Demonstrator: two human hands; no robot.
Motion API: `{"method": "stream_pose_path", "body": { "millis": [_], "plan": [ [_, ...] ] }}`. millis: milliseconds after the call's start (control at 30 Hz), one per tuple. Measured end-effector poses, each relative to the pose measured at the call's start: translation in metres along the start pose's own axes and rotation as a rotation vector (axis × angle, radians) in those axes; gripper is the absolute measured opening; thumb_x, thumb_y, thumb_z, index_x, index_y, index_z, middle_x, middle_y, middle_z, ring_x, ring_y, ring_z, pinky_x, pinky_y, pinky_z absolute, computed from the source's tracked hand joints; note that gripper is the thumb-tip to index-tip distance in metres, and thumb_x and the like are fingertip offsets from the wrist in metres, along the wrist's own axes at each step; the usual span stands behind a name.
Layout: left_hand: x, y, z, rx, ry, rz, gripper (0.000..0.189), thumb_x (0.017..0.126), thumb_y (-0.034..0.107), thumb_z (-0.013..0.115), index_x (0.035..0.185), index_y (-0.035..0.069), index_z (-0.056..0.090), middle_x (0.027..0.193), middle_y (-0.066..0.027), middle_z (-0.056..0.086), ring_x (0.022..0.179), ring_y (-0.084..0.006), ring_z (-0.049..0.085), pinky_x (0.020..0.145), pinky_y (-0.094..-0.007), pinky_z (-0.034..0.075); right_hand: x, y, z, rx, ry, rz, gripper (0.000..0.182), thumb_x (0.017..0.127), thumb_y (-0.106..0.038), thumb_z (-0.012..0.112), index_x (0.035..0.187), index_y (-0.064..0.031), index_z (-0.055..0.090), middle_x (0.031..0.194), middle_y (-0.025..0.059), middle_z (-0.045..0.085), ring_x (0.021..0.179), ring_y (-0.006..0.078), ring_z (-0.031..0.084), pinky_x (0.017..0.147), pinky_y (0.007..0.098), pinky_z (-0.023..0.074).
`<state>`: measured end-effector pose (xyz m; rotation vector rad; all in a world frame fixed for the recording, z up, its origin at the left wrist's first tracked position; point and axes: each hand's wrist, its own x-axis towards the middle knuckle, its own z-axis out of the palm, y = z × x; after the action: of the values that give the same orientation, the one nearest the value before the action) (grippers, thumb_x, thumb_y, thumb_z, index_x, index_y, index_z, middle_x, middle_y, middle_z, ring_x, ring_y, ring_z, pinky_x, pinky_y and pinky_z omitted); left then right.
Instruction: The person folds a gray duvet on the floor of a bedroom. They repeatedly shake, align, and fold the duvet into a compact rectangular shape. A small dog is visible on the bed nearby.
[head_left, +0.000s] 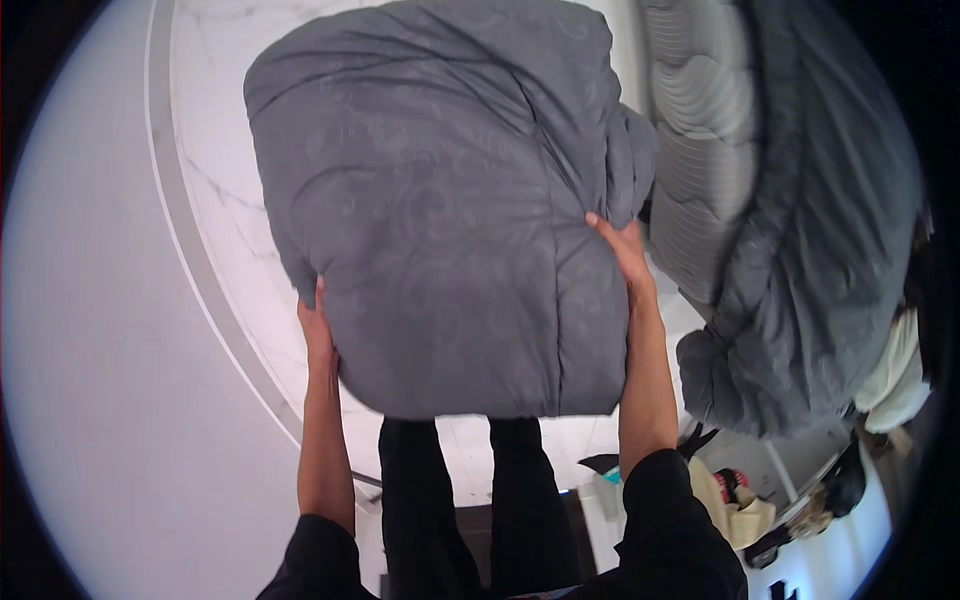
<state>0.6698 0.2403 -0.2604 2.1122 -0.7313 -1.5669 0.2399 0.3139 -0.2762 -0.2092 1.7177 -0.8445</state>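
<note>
A thick grey comforter (442, 225), folded into a bulky bundle with a faint swirl pattern, is held up in front of me above the floor. My left hand (316, 319) grips its left side, thumb on top and the other fingers mostly hidden beneath or behind the edge. On the opposite side my right hand (626, 251) grips the bundle, the thumb lying on the fabric near a seam. Looser folds bulge out beyond the right hand at the upper right.
To the right is a mattress (705, 135) with grey bedding (817, 300) heaped on it. A pale wall (90, 300) stands at left, above a marble-look floor (225, 210). Several items, including beige cloth (746, 517), lie at lower right. A dark mat (476, 525) is by my legs.
</note>
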Motion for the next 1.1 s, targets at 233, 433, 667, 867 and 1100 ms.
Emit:
{"method": "stream_pose_path", "body": {
  "millis": [233, 433, 667, 867, 1100],
  "plan": [
    [-0.118, 0.071, -0.020, 0.110, -0.193, 0.129, 0.069, 0.088, 0.038, 0.062, 0.135, -0.005, 0.036, 0.132, -0.0175, 0.047, 0.117, -0.0275, 0.049, 0.099, -0.0367, 0.039, -0.207, 0.006, -0.056, 0.196, 0.293, -0.100, 0.075, 0.072, -0.025, 0.076, 0.130, 0.0070, 0.041, 0.123, 0.0162, 0.054, 0.111, 0.0246, 0.053, 0.095, 0.0325, 0.0417],
    [-0.191, 0.073, -0.033, 0.232, -0.380, 0.229, 0.063, 0.089, 0.034, 0.062, 0.133, -0.003, 0.038, 0.130, -0.0163, 0.047, 0.113, -0.0263, 0.051, 0.096, -0.0361, 0.040, -0.382, 0.100, -0.054, 0.468, 0.534, -0.173, 0.075, 0.072, -0.022, 0.076, 0.131, 0.0073, 0.040, 0.124, 0.0156, 0.053, 0.113, 0.0237, 0.051, 0.097, 0.0327, 0.0396],
    [-0.308, 0.057, -0.042, 0.519, -0.563, 0.491, 0.052, 0.087, 0.030, 0.065, 0.121, -0.007, 0.050, 0.117, -0.0163, 0.056, 0.108, -0.0245, 0.053, 0.093, -0.0339, 0.041, -0.564, 0.219, -0.040, 0.708, 0.814, -0.231, 0.071, 0.072, -0.018, 0.076, 0.129, 0.0073, 0.042, 0.124, 0.0149, 0.053, 0.114, 0.0225, 0.050, 0.097, 0.0318, 0.0381],
    [-0.455, 0.017, 0.038, 0.725, -0.862, 0.573, 0.052, 0.086, 0.029, 0.067, 0.119, -0.008, 0.050, 0.115, -0.0171, 0.058, 0.103, -0.0240, 0.055, 0.091, -0.0334, 0.042, -0.675, 0.313, -0.062, 0.893, 1.102, -0.207, 0.069, 0.069, -0.018, 0.076, 0.126, 0.0067, 0.046, 0.120, 0.0133, 0.056, 0.109, 0.0228, 0.053, 0.094, 0.0320, 0.0400],
    [-0.576, -0.047, 0.185, 0.760, -1.187, 0.549, 0.049, 0.085, 0.028, 0.068, 0.117, -0.007, 0.053, 0.106, -0.0147, 0.063, 0.097, -0.0211, 0.058, 0.086, -0.0312, 0.045, -0.749, 0.349, -0.148, 0.978, 1.410, -0.196, 0.070, 0.071, -0.024, 0.075, 0.126, 0.0074, 0.046, 0.119, 0.0144, 0.056, 0.109, 0.0243, 0.053, 0.095, 0.0311, 0.0388]
  ]
}}
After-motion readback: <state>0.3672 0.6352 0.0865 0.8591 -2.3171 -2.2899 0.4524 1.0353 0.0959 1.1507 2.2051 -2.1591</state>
